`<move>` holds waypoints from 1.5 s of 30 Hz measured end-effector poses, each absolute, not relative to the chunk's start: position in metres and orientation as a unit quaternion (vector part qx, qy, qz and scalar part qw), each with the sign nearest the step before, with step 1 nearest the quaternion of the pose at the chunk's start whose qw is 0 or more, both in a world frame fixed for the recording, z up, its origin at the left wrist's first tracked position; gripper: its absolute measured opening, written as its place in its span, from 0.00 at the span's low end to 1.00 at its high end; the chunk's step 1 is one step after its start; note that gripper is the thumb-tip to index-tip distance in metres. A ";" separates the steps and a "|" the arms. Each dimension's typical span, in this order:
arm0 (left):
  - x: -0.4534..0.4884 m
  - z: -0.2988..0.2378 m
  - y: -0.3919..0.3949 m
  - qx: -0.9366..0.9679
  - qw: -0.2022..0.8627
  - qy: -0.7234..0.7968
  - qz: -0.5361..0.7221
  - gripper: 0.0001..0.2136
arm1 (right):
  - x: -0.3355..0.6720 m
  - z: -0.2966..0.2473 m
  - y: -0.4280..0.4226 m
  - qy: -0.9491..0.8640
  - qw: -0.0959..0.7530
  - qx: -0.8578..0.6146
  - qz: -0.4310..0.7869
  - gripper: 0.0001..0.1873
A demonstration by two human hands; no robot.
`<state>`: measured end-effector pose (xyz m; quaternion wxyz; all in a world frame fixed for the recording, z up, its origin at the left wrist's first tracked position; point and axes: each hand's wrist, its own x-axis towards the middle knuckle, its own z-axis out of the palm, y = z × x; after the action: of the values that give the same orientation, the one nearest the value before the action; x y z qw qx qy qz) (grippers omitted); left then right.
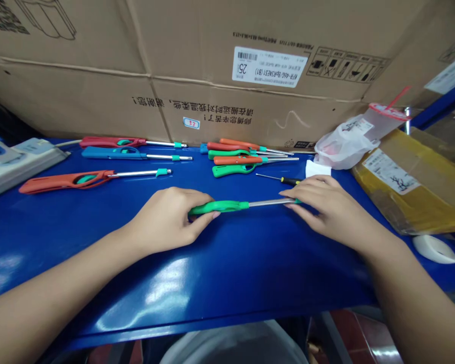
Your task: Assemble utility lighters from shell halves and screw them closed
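A green long-necked lighter (227,206) is held level between both hands above the blue table (227,273). My left hand (170,217) is wrapped round its handle, with the thumb along the near side. The fingers of my right hand (324,207) pinch the far end of the metal tube, where a bit of green shows at the tip. Just beyond my right hand lies a screwdriver (288,180) with a black and yellow handle, partly covered by the fingers. A white piece (318,168) sits behind that hand.
Red (109,142), blue (111,152) and orange (66,182) lighters lie at left; several more (235,160) are piled at centre back. A power strip (18,162) stands far left. Cardboard boxes (197,96) wall the back. Right are a bagged cup (382,121), a taped parcel (413,187) and a white mouse (435,248).
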<state>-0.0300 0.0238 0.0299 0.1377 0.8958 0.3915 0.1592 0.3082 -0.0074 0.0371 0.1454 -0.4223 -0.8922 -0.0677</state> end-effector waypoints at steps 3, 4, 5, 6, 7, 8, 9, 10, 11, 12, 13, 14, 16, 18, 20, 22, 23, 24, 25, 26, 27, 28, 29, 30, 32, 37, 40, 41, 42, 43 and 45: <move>-0.028 0.030 0.023 0.892 0.165 0.394 0.147 0.15 | 0.312 0.035 -0.010 -0.891 0.160 -0.422 -0.053 0.14; -0.028 0.030 0.023 0.891 0.170 0.395 0.146 0.16 | 0.313 0.036 -0.010 -0.887 0.162 -0.429 -0.047 0.16; -0.027 0.030 0.022 0.889 0.175 0.396 0.146 0.16 | 0.314 0.037 -0.011 -0.882 0.165 -0.438 -0.045 0.16; -0.027 0.030 0.023 0.887 0.181 0.398 0.147 0.16 | 0.314 0.038 -0.012 -0.878 0.168 -0.446 -0.043 0.15; -0.027 0.030 0.023 0.886 0.187 0.400 0.146 0.16 | 0.315 0.039 -0.012 -0.876 0.171 -0.449 -0.040 0.13; -0.027 0.029 0.023 0.884 0.192 0.400 0.145 0.16 | 0.316 0.040 -0.012 -0.878 0.173 -0.446 -0.035 0.10; -0.027 0.029 0.023 0.884 0.196 0.399 0.143 0.16 | 0.316 0.041 -0.013 -0.882 0.170 -0.439 -0.027 0.09; -0.027 0.029 0.023 0.885 0.198 0.396 0.142 0.16 | 0.316 0.041 -0.013 -0.888 0.164 -0.429 -0.017 0.08; -0.027 0.028 0.022 0.888 0.196 0.392 0.139 0.15 | 0.314 0.040 -0.013 -0.895 0.155 -0.419 -0.006 0.09; -0.026 0.028 0.022 0.891 0.193 0.388 0.136 0.15 | 0.311 0.040 -0.013 -0.900 0.143 -0.411 0.004 0.10; -0.026 0.027 0.021 0.894 0.188 0.383 0.133 0.15 | 0.307 0.039 -0.013 -0.905 0.131 -0.405 0.012 0.11; -0.025 0.026 0.020 0.898 0.185 0.378 0.129 0.14 | 0.302 0.038 -0.013 -0.907 0.118 -0.403 0.022 0.12; -0.023 0.024 0.019 0.906 0.175 0.365 0.125 0.13 | 0.290 0.036 -0.013 -0.910 0.090 -0.404 0.037 0.15; -0.022 0.022 0.017 0.913 0.162 0.351 0.130 0.13 | 0.276 0.034 -0.012 -0.914 0.064 -0.399 0.049 0.16; -0.021 0.020 0.015 0.918 0.149 0.340 0.135 0.13 | 0.265 0.032 -0.011 -0.919 0.052 -0.388 0.039 0.17; -0.021 0.018 0.014 0.921 0.145 0.336 0.134 0.13 | 0.256 0.030 -0.009 -0.927 0.043 -0.372 0.023 0.18; -0.020 0.017 0.014 0.922 0.144 0.335 0.132 0.13 | 0.253 0.029 -0.008 -0.930 0.045 -0.366 0.013 0.19; -0.020 0.017 0.013 0.922 0.145 0.335 0.130 0.13 | 0.251 0.028 -0.007 -0.931 0.051 -0.361 0.002 0.19; -0.020 0.017 0.013 0.921 0.145 0.336 0.130 0.13 | 0.250 0.027 -0.007 -0.932 0.063 -0.358 -0.008 0.18; -0.020 0.017 0.013 0.921 0.144 0.338 0.132 0.13 | 0.250 0.026 -0.007 -0.931 0.078 -0.357 -0.017 0.18; -0.021 0.017 0.013 0.919 0.142 0.341 0.136 0.13 | 0.250 0.025 -0.007 -0.929 0.094 -0.357 -0.023 0.17; -0.021 0.017 0.013 0.918 0.139 0.344 0.138 0.12 | 0.252 0.025 -0.007 -0.927 0.110 -0.358 -0.026 0.16; -0.021 0.017 0.013 0.917 0.137 0.348 0.140 0.12 | 0.253 0.024 -0.007 -0.925 0.124 -0.357 -0.027 0.16; -0.021 0.017 0.013 0.914 0.140 0.354 0.140 0.12 | 0.255 0.023 -0.008 -0.924 0.137 -0.355 -0.028 0.15; -0.021 0.018 0.014 0.906 0.162 0.366 0.138 0.12 | 0.257 0.020 -0.008 -0.924 0.154 -0.348 -0.030 0.12; -0.020 0.020 0.013 0.885 0.242 0.372 0.144 0.12 | 0.257 0.014 -0.008 -0.927 0.183 -0.322 -0.051 0.10; -0.019 0.019 0.013 0.875 0.264 0.377 0.151 0.12 | 0.254 0.011 -0.009 -0.929 0.183 -0.309 -0.086 0.11; -0.019 0.018 0.013 0.871 0.271 0.380 0.152 0.12 | 0.253 0.009 -0.009 -0.929 0.179 -0.308 -0.098 0.11; -0.018 0.017 0.013 0.868 0.277 0.382 0.154 0.12 | 0.253 0.008 -0.009 -0.929 0.173 -0.309 -0.107 0.12; -0.018 0.016 0.013 0.865 0.283 0.383 0.155 0.12 | 0.252 0.006 -0.009 -0.929 0.165 -0.312 -0.113 0.12; -0.017 0.015 0.012 0.861 0.289 0.388 0.156 0.11 | 0.251 0.004 -0.009 -0.928 0.150 -0.319 -0.118 0.13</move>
<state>-0.0171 0.0121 0.0146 0.2889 0.8613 0.3876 0.1563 0.2514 -0.0089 0.0044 0.1504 -0.3191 -0.9282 -0.1181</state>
